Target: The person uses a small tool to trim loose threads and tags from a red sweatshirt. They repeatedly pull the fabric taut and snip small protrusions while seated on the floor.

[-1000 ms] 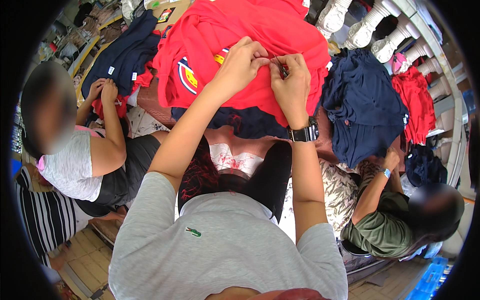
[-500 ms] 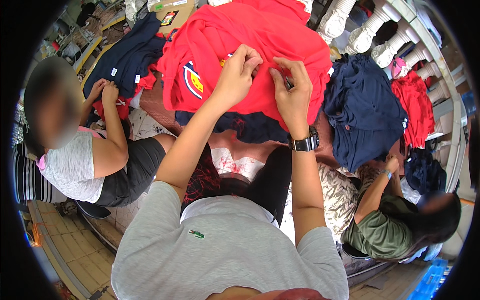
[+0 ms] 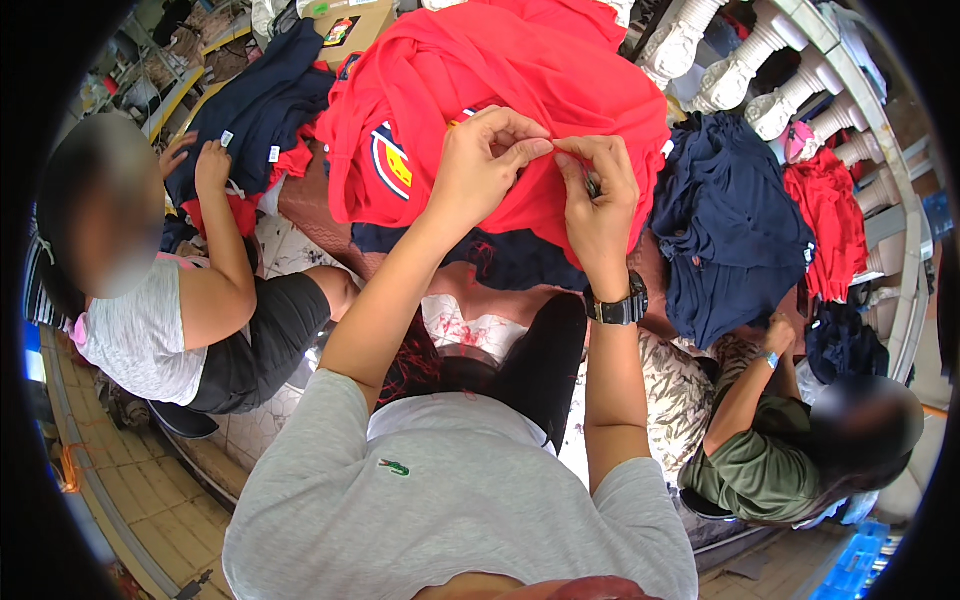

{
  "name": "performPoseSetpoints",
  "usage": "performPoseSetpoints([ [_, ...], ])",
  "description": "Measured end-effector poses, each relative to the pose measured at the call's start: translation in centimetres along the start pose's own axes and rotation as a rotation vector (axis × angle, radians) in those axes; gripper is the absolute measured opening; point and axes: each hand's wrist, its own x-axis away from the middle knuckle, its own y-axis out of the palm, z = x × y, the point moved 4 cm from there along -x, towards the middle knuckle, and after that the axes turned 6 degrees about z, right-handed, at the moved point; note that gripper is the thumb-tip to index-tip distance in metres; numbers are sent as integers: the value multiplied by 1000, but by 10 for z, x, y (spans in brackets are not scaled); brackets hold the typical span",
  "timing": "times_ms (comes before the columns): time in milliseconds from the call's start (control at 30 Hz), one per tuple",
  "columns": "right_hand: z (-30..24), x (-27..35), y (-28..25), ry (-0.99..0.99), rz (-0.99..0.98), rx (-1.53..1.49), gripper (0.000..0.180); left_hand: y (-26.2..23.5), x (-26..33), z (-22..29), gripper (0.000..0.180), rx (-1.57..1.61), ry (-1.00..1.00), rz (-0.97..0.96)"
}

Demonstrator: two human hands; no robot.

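Note:
A red garment (image 3: 500, 75) with a round yellow, white and navy print is heaped on the table before me. Above it, my left hand (image 3: 488, 160) is closed in a pinch, thumb against forefinger. Its fingertips almost meet those of my right hand (image 3: 603, 195), which is also pinched. Anything between the fingertips is too fine to make out. Tucked in my right palm is a small dark metallic tool (image 3: 592, 186), mostly hidden by the fingers. Navy cloth (image 3: 510, 262) with loose red threads on it shows under the garment's near edge.
At left a person (image 3: 215, 290) handles a navy garment (image 3: 255, 105); another person (image 3: 765, 440) sits at right. Navy garments (image 3: 730, 220) and a red one (image 3: 830, 220) lie by the white balusters (image 3: 728, 80). A cardboard box (image 3: 365, 25) stands behind. Red thread scraps lie on my lap.
My hands have come together, fingertips almost meeting, and shifted slightly right and nearer. The left-hand person has moved one hand apart from the other.

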Motion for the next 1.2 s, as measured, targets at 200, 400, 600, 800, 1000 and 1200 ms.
performPoseSetpoints([
  [200,1,7,-5,37,0,41,21,4,8,-2,3,-238,122,49],
  [400,-34,12,-10,154,68,-82,19,0,18,-6,11,27,-124,34],
  [600,-15,37,16,816,-245,-542,51,1,18,-10,12,194,-127,10],
  [800,-6,35,20,941,-297,-593,48,-1,22,-7,13,237,-97,1],
  [1000,-1,32,25,1035,-295,-688,45,1,28,-11,8,196,-83,12],
  [1200,1,38,23,946,-321,-781,47,1,33,-16,9,242,47,167],
])
